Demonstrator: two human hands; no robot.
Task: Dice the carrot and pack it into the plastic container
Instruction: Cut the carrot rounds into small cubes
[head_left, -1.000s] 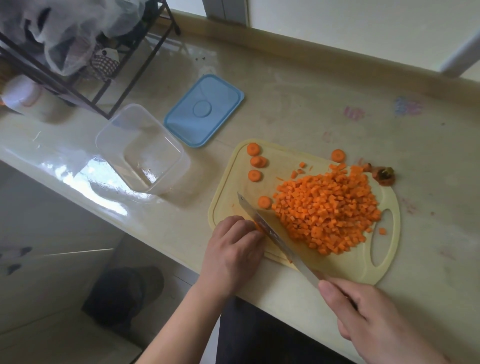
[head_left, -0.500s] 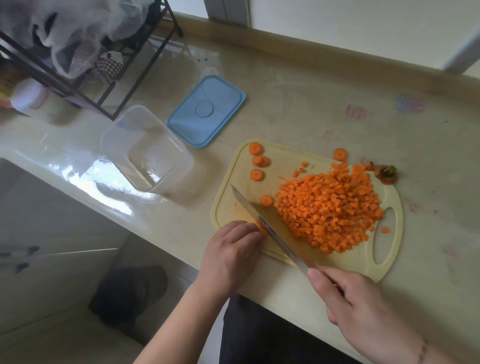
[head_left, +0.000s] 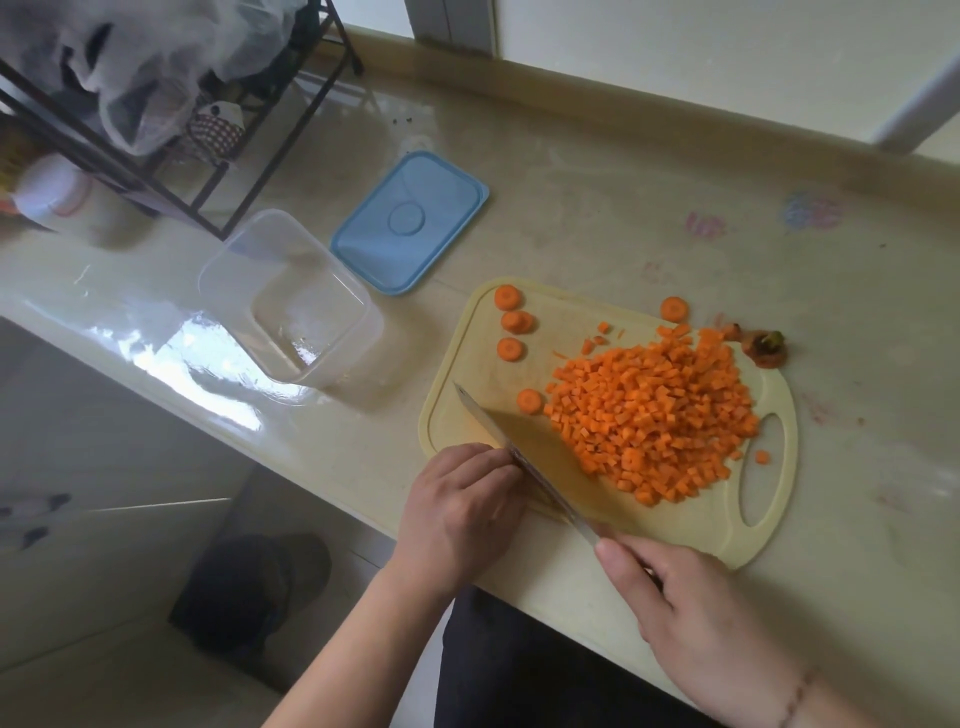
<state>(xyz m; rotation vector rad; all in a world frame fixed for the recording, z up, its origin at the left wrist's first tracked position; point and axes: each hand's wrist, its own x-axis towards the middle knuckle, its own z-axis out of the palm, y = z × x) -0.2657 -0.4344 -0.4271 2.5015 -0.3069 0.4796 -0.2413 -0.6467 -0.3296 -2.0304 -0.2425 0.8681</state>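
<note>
Knife (head_left: 524, 465) gripped in right hand (head_left: 691, 618), blade running near-right to far-left, dice (head_left: 654, 415) heaped right of it on board (head_left: 447, 415); left hand (head_left: 457, 514), fingers curled, hard against blade's left, grip unclear; container (head_left: 291, 306) far-left, nearer left hand
</note>
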